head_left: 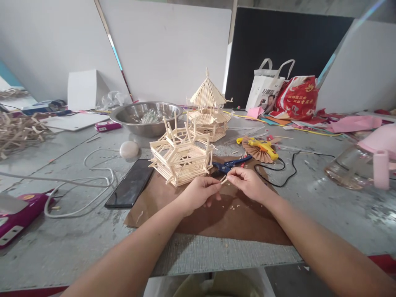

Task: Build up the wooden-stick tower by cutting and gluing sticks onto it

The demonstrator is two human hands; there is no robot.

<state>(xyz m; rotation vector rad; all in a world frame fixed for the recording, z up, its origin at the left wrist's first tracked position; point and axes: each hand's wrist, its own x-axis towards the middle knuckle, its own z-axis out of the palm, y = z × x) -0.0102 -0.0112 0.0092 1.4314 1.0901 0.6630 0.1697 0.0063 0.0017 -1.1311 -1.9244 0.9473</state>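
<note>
Between my hands is a short wooden stick [223, 180], pinched from both ends above brown paper [198, 218]. The fingertips of my left hand [201, 192] close on its left end. At the other end, my right hand [246, 183] grips it with thumb and forefinger. Just beyond my left hand stands an open six-sided stick frame [181, 159] with upright posts. Behind it rises a finished-looking stick pavilion [208, 107] with a pointed roof. Blue-handled cutters [230, 164] lie just past my fingers. Tiny wood bits [233, 207] are scattered on the paper.
A yellow glue gun [261, 148] with a black cord lies on the right, near a glass jug [349, 169]. On the left are a phone [131, 183], a white cable [108, 181] and a purple power strip [24, 216]. A metal bowl [123, 117] stands behind.
</note>
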